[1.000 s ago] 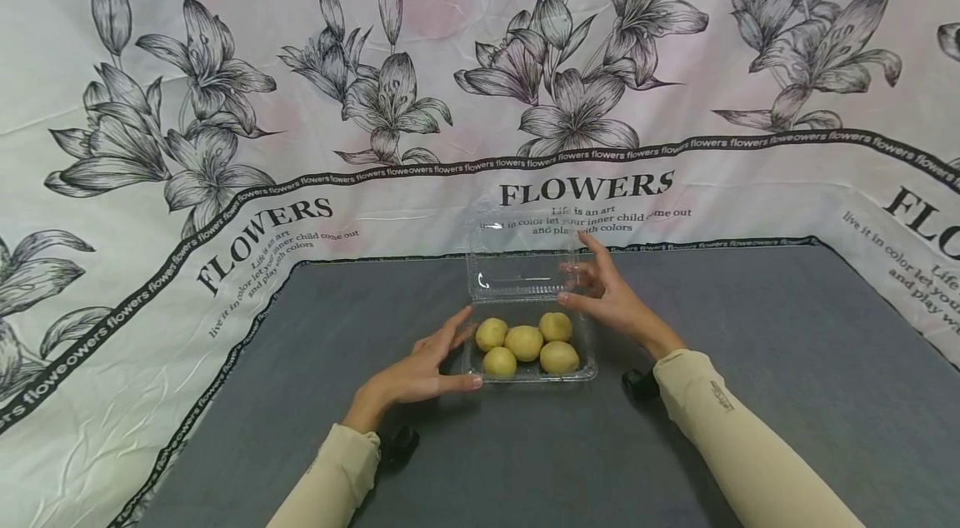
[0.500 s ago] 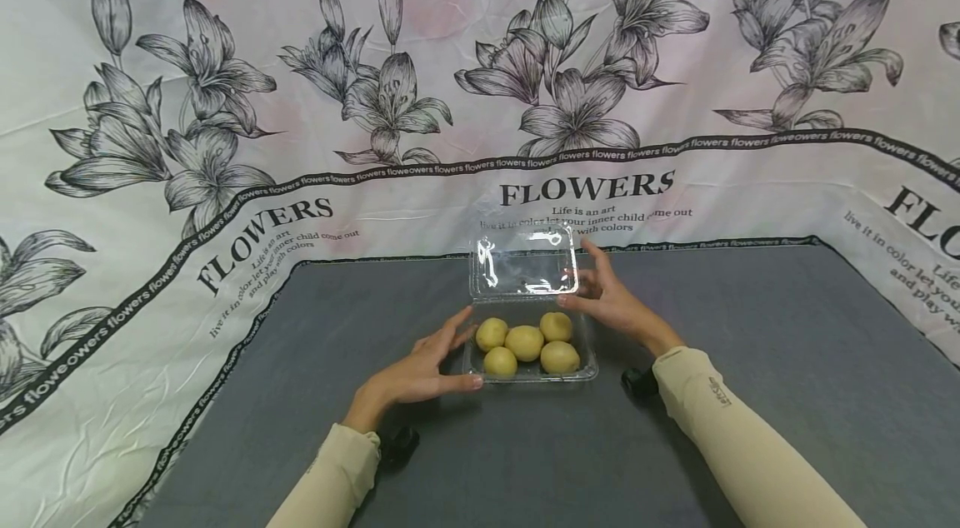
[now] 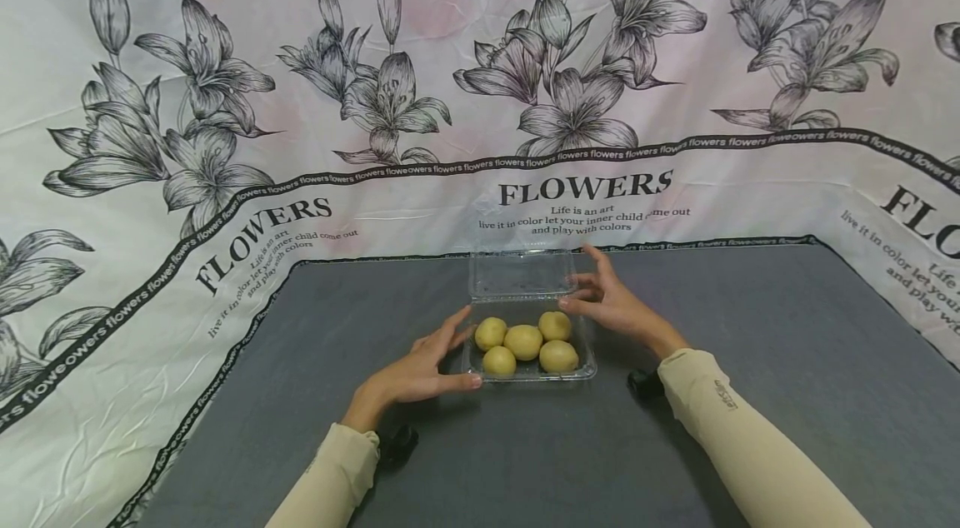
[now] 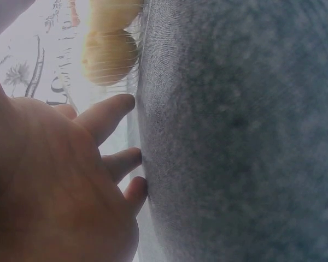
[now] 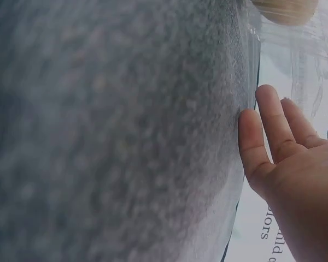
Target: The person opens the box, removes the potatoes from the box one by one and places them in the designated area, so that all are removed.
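A person's two bare hands flank a clear plastic container resting on a gray bench, its hinged lid standing up at the far side. Inside, five rounded yellow fruits sit in a loose cluster: two toward the back, two toward the front and one between them. The left hand is spread open at the container's left side, thumb at the near corner and fingers reaching along the wall. The right hand, also open with fingers apart, is at the right edge of the lid (whether its fingertips actually touch the plastic cannot be told). The right wrist view shows three of its fingers extended, just above the bench cloth. In the left wrist view, fruit shows through the glare of the container's wall. Cream sleeves cover both forearms, and a black device shows below the left wrist. Behind hangs a pale backdrop printed with gray lilies and the word "FLOWERS."
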